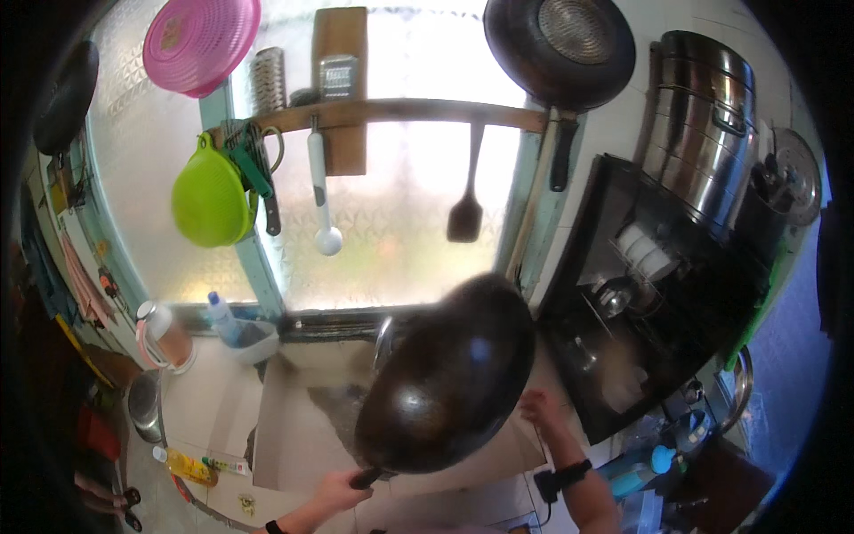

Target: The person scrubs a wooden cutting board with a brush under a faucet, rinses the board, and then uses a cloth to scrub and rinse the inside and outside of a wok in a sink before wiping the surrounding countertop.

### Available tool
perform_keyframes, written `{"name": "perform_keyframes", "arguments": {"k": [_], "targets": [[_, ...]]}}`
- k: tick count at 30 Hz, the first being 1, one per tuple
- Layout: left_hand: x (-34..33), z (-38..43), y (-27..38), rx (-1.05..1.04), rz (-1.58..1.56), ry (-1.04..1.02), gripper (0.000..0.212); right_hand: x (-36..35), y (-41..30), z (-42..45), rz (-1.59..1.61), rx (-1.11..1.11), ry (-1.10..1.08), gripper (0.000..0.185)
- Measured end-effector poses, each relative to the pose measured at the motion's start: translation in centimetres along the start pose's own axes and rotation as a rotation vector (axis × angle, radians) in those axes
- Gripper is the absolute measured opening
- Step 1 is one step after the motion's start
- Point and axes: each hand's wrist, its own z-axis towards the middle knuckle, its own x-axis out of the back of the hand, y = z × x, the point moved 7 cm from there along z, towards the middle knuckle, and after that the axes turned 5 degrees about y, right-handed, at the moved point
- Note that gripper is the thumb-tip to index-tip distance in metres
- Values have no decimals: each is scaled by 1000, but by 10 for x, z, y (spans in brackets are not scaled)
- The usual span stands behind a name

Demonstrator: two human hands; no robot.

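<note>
A dark wok (440,394) is held up at a tilt over a pale sink basin (283,434). Its dark curved side fills the middle of the view. My left hand (340,492) grips its short handle (367,477) at the lower left. My right hand (539,407) is by the wok's right rim, fingers curled; whether they touch the rim or hold anything is unclear. A strapped device (564,478) sits on my right wrist. Behind the wok, a metal tap (383,340) shows only in part, and much of the basin is hidden.
A dish rack with white bowls (644,253) and a steel steamer pot (700,127) stand right. A wooden rail (413,110) holds a hanging spatula (465,217) and green colander (210,197). On the left are a kettle (167,334) and a yellow bottle (187,466).
</note>
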Motion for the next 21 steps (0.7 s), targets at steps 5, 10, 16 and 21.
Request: {"name": "perform_keyframes", "arguments": {"k": [5,10,16,21], "targets": [[-20,17,111,-49,-295,-121,32,-89,55,-96,457,-222,-824,55],[-63,66,143,-239,-456,-89,26,-198,35,-127,-161,-29,-864,55],[-85,108,177,-288,-698,-151,14,-199,48,-85,-31,195,-591,44],[-91,140,194,-350,-734,-143,14,-171,42,-42,-403,356,-259,45]]}}
